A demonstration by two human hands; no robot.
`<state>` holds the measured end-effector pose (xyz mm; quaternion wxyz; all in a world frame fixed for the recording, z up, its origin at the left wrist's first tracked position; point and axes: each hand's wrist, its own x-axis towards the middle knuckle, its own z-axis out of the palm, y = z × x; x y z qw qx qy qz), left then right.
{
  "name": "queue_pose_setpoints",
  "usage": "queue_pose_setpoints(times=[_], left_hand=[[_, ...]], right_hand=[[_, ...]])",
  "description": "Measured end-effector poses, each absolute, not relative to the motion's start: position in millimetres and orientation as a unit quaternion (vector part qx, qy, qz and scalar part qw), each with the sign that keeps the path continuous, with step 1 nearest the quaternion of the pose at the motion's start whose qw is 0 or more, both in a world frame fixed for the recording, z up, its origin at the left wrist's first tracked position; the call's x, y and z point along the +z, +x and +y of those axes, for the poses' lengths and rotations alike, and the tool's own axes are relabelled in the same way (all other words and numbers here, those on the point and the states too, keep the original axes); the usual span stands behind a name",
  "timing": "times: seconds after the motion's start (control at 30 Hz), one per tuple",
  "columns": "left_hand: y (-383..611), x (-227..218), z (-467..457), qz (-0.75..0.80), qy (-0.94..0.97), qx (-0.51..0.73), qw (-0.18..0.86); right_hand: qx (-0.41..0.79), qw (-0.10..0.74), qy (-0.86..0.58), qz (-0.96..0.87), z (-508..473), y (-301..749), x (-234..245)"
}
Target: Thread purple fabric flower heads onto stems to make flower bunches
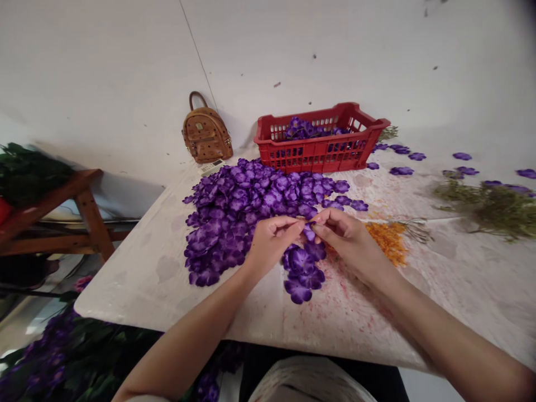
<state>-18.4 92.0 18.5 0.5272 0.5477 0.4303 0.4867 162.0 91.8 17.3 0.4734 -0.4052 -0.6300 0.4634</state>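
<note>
In the head view, left hand and right hand close together at the centre of the frame, forearms reaching in from the bottom corners. Fingers of both hands curled inward in a tight pinch, tips meeting on a small purple flower grasped between them. Directly beneath and to the left, a large pile of purple flowers, spread from the centre toward the upper left, with a narrow arm of it running under the hands toward the lower centre. Just right of the right hand, a heap of orange bits with thin pale stems fanning out at its far end. All of this on a white tabletop with pink stains. Toward the top centre, a red plastic crate against a white wall, more purple flowers inside it. Just left of the crate, a tan studded backpack, and below that a small white object, too small to identify. At the right of the frame, loose purple flowers and a clump of dry greenish stems. At the left edge, a wooden bench carrying dark green leaves. At the lower left, below the tabletop, a mass of purple flowers with green leaves.
</note>
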Motion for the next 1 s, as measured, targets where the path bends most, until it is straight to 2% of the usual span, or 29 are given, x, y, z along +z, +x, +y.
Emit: queue_pose_setpoints(times=[0.23, 0.63, 1.0], left_hand=[[-21.5, 18.0, 92.6, 0.418, 0.543, 0.477, 0.55], [-18.9, 15.1, 92.1, 0.448, 0.572, 0.468, 0.503], [-20.0, 22.9, 95.1, 0.437, 0.501, 0.459, 0.589]], right_hand=[[0.419, 0.444, -0.449, -0.652, 88.4, 162.0, 25.6], [0.313, 0.416, -0.468, -0.714, 84.9, 157.2, 24.9], [0.415, 0.431, -0.434, -0.674, 87.8, 159.5, 22.0]])
